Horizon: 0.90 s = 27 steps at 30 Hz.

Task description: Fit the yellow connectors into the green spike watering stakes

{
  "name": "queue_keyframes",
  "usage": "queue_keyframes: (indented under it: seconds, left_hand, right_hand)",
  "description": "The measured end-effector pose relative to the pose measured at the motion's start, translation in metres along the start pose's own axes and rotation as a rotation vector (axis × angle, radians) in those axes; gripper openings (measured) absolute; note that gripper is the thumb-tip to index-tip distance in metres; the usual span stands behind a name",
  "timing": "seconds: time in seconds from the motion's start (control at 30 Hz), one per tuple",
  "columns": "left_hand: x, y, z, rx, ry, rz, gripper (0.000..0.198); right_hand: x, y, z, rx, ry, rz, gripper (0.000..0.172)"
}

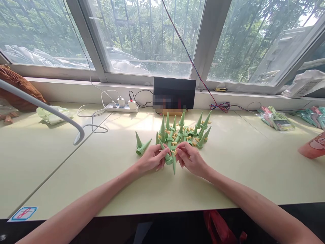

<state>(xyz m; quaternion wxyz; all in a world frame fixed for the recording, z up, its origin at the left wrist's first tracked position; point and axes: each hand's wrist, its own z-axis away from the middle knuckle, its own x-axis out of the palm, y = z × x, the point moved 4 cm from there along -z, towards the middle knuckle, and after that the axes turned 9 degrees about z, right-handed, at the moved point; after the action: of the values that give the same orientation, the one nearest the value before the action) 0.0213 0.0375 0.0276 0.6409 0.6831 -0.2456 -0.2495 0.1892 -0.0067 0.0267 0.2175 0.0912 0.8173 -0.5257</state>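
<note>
My left hand (153, 157) is closed around a green watering spike (167, 158), whose point tilts up and to the left. Between the fingertips of my right hand (191, 158) is a small yellow valve (175, 153), close beside that spike's collar; whether they touch I cannot tell. Below the valve another green spike (174, 166) points down toward me. Just beyond both hands stands a cluster of green spikes (181, 130), several with yellow valves at their collars. Left of my left hand are two more spikes, one upright (138, 139) and one lying down (144, 148).
A dark tablet (175, 93) leans near the window, with a power strip (122, 107) and white cables to its left. A grey curved bar (50, 110) reaches in from the left. Bagged items (276, 118) and a pink cup (312, 146) are on the right.
</note>
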Motion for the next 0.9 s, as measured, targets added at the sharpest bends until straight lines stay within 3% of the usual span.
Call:
queue_keyframes:
  seconds: [0.47, 0.9]
  left_hand:
    - [0.0076, 0.0001, 0.0006, -0.025, 0.001, 0.078, 0.045]
    - [0.0052, -0.0032, -0.0014, -0.031, 0.044, 0.156, 0.043]
  right_hand:
    - [0.0052, -0.0017, 0.0015, 0.071, 0.022, -0.129, 0.027]
    - [0.0036, 0.0017, 0.0012, 0.082, 0.062, -0.1, 0.023]
